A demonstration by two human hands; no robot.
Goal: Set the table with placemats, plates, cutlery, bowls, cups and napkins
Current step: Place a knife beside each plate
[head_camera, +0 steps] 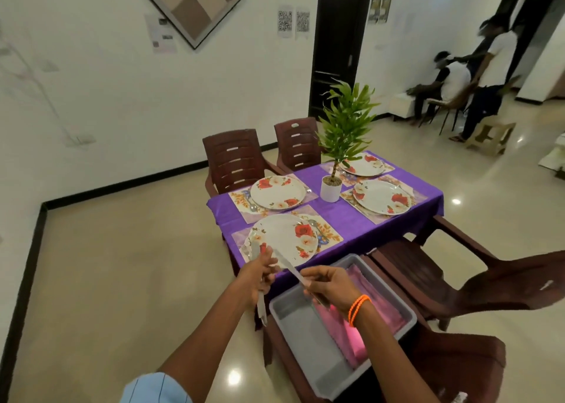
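Several floral plates stand on patterned placemats on the purple-clothed table (pixel 345 219); the nearest plate (pixel 284 237) lies just beyond my hands. My left hand (pixel 258 275) grips a bundle of steel cutlery (pixel 261 308) whose handles hang down below the fist. My right hand (pixel 331 283) pinches a single table knife (pixel 289 268), its blade pointing up-left toward the near plate. A spoon (pixel 253 207) lies beside the far-left plate (pixel 277 192).
A grey tub (pixel 308 335) holding pink napkins (pixel 367 304) sits on a brown chair under my right arm. A potted plant (pixel 331 188) stands mid-table. Brown plastic chairs ring the table. People are at the far right of the room.
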